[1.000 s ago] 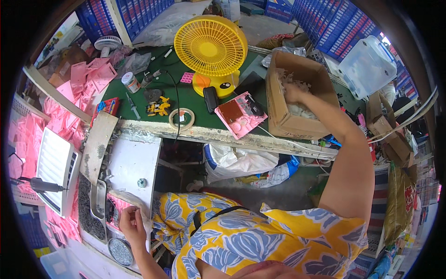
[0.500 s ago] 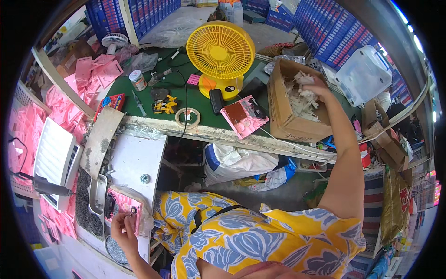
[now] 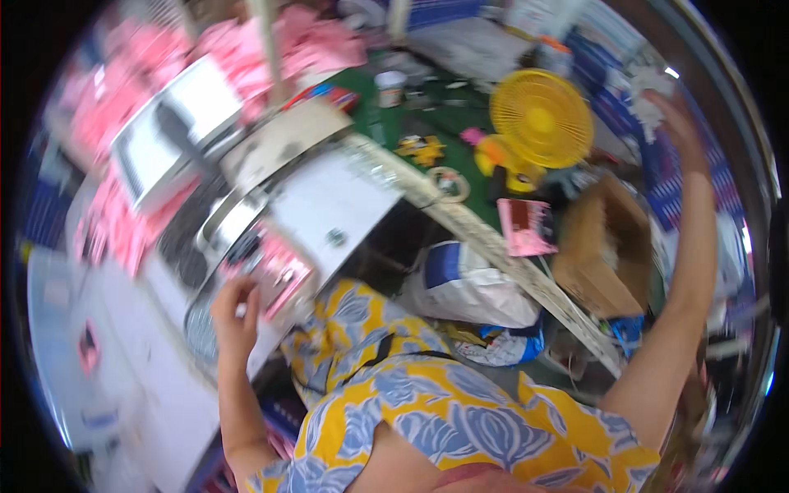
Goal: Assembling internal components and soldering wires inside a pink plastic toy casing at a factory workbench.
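My right hand point(image 3: 679, 123) is raised at the far upper right, above and beyond the cardboard box point(image 3: 598, 255). It is shut on a loose white tangled bundle point(image 3: 651, 92), too blurred to name. My left hand point(image 3: 235, 314) is at the bench on the left, fingers curled together around a small pale thing I cannot make out. Just beyond it lies a pink panel point(image 3: 288, 271) with dark and shiny small parts, beside a metal tray point(image 3: 230, 220). A small greenish round object point(image 3: 336, 237) sits on the white board point(image 3: 329, 205) nearby.
A yellow fan point(image 3: 542, 119) with a duck-shaped base stands on the green table, with a pink panel point(image 3: 528, 228) and a tape roll point(image 3: 449, 184) near it. Pink sheets point(image 3: 230, 53) pile up at the far left. A white sack point(image 3: 472, 287) lies under the table edge.
My right hand has come up out of the cardboard box with the white bundle and moved right. The whole view has swung left and blurred; my left hand stays by the pink panel.
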### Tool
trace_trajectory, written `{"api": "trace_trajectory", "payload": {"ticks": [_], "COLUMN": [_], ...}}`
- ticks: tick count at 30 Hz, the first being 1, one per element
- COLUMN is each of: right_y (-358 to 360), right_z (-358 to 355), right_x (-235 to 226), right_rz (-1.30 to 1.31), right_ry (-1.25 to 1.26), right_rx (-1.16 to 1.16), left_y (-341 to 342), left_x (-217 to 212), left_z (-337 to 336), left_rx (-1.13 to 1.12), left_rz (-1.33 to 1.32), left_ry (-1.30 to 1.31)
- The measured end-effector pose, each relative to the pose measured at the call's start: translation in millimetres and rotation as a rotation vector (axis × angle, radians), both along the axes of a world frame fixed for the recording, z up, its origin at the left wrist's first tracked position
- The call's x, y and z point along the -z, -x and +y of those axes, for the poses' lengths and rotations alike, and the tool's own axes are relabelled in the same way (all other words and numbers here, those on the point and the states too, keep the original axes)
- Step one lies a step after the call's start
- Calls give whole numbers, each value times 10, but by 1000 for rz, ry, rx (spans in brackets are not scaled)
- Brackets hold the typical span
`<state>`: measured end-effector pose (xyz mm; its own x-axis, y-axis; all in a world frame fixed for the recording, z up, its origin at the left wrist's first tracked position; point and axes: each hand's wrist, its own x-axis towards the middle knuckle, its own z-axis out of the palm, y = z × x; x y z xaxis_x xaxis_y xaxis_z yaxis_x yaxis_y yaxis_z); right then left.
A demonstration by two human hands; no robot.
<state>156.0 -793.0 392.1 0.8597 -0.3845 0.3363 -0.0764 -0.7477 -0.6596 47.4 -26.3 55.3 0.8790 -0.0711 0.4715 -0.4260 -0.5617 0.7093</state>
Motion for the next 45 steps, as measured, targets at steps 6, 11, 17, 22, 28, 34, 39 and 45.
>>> {"api": "trace_trajectory", "payload": {"ticks": [6, 11, 17, 22, 28, 34, 39, 45], "right_y": [-1468, -1754, -1371, -1403, -1330, -968, -1035, -625], "right_z": [2697, 4498, 5405, 5494, 4842, 4815, 4854, 5146], "right_x": [842, 2632, 3473, 3402, 3359, 3660, 3819, 3279], "right_rz": [14, 240, 305, 206, 381, 225, 270, 538], "right_ry": [-249, -85, 667, 687, 203, 416, 405, -678], "right_rx": [-848, -1111, -1236, -1302, -985, -1152, -1205, -983], "left_y": [463, 886, 1116, 954, 484, 78, -157, -145], "left_x": [-110, 10, 102, 139, 147, 142, 167, 204], "left_z": [187, 327, 435, 377, 72, -230, -284, -346], "left_rx": [-114, -240, -382, -390, -289, -215, -152, -54], "left_rz": [44, 62, 149, 187, 188, 386, 486, 573], "left_ry": [21, 46, 51, 80, 176, 292, 441, 679]}}
